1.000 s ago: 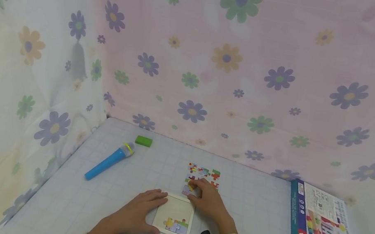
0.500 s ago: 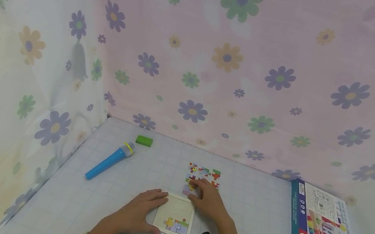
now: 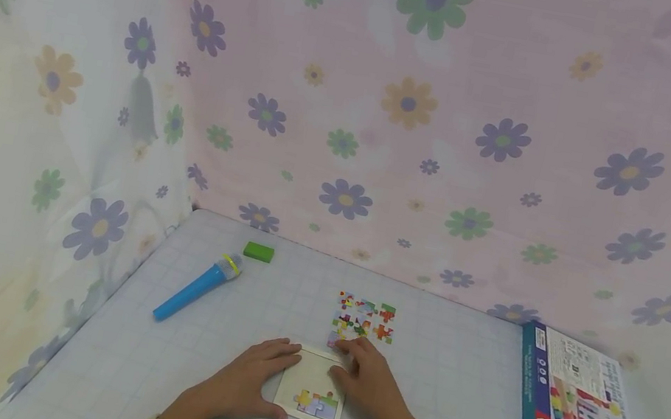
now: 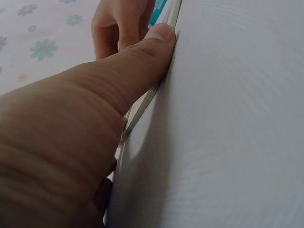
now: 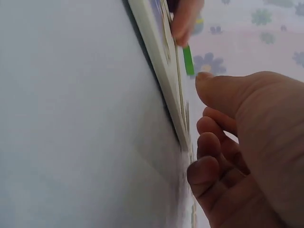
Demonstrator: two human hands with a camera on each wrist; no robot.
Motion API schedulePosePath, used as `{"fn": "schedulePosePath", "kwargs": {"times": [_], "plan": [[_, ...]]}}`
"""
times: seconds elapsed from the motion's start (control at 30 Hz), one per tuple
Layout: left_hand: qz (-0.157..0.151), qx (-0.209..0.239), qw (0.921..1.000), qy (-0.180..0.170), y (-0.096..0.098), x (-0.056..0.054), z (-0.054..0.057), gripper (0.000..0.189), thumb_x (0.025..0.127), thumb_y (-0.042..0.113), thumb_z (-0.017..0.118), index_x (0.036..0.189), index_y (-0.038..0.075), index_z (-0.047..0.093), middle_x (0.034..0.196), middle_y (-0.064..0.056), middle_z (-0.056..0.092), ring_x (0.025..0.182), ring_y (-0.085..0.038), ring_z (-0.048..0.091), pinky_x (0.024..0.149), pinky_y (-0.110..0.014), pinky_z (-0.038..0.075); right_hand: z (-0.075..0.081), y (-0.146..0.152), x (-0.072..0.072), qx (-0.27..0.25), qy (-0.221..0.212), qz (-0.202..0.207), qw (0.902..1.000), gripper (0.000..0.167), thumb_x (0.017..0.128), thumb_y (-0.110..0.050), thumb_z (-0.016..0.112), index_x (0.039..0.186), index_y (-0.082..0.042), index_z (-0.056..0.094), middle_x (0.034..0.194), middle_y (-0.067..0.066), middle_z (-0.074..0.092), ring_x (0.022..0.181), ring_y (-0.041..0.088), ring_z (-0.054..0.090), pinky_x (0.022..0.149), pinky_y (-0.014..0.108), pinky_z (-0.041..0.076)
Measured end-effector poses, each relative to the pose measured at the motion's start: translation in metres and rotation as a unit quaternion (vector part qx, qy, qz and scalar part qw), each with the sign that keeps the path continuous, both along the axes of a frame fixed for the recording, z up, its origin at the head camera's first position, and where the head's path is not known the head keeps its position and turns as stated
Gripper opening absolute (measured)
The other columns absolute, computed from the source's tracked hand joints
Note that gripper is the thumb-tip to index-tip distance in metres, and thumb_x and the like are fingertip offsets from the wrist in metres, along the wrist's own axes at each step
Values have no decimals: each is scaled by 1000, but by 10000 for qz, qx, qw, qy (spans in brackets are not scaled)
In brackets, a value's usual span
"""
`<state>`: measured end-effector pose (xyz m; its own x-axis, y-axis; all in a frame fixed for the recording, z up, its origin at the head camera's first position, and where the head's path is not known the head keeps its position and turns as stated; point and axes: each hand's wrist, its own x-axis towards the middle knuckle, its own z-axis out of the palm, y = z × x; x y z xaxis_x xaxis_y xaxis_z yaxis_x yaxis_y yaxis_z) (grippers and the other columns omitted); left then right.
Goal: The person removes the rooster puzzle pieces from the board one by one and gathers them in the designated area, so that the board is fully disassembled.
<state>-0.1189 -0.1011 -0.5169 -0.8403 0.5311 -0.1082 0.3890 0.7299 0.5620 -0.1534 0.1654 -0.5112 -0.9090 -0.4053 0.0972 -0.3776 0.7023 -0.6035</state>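
Note:
A pale square jigsaw tray (image 3: 317,371) lies at the table's front, with several joined puzzle pieces (image 3: 317,405) in its lower right part. My left hand (image 3: 244,381) spans the tray's left side, fingers at the upper left corner and thumb along the lower left; the left wrist view has that thumb (image 4: 142,57) straight against the tray edge. Over the tray's upper right corner is my right hand (image 3: 375,385), its fingertips just below the loose puzzle pieces (image 3: 363,319). In the right wrist view its thumb (image 5: 221,90) stands apart from loosely curled fingers, with no piece visible between them.
A blue toy microphone (image 3: 196,291) and a green block (image 3: 258,252) lie at the back left. On the right rests a boxed set (image 3: 584,407) with a teal edge. Flowered cloth (image 3: 356,131) hangs behind the table.
My right hand has drawn back from the loose pieces toward the tray, uncovering more of them. My left hand and the tray have stayed put.

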Motion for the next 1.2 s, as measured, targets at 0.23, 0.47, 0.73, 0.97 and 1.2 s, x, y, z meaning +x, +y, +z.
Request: {"fn": "schedulePosePath", "kwargs": {"times": [0.23, 0.47, 0.73, 0.97, 1.2], "plan": [[-42, 100, 9999, 106, -1, 1, 0, 92, 79, 66, 76, 154, 21, 47, 164, 7, 38, 155, -25, 31, 124, -54, 33, 6, -9, 28, 150, -392, 665, 9969, 45, 90, -35, 77, 126, -9, 69, 102, -6, 61, 74, -3, 44, 63, 15, 44], [-87, 141, 9996, 220, -2, 1, 0, 91, 79, 64, 77, 152, 18, 49, 162, 6, 41, 153, -25, 33, 123, -54, 34, 7, -18, 44, 449, -231, 931, 9944, 54, 87, -42, 78, 128, -7, 68, 108, -6, 61, 82, -4, 46, 72, 17, 49], [-36, 95, 9998, 155, -2, 0, -2, 91, 79, 63, 78, 153, 20, 48, 163, 7, 40, 154, -24, 32, 123, -53, 34, 4, -21, 46, 181, -239, 882, 9957, 32, 86, -29, 82, 113, -13, 74, 98, -10, 61, 75, -5, 44, 66, 14, 45], [6, 72, 9999, 114, -1, 1, -1, 91, 79, 63, 78, 153, 21, 48, 163, 8, 39, 154, -24, 32, 124, -52, 33, 6, -22, 47, 58, -235, 876, 9959, 29, 85, -27, 83, 111, -15, 75, 97, -11, 61, 77, -5, 46, 68, 14, 47], [-16, 132, 9999, 98, -1, 1, -2, 91, 78, 64, 78, 153, 21, 48, 163, 7, 39, 154, -24, 32, 124, -53, 33, 9, -22, 49, 147, -459, 823, 9954, 29, 84, -27, 84, 109, -14, 76, 98, -10, 61, 77, -4, 47, 68, 15, 47]]}}
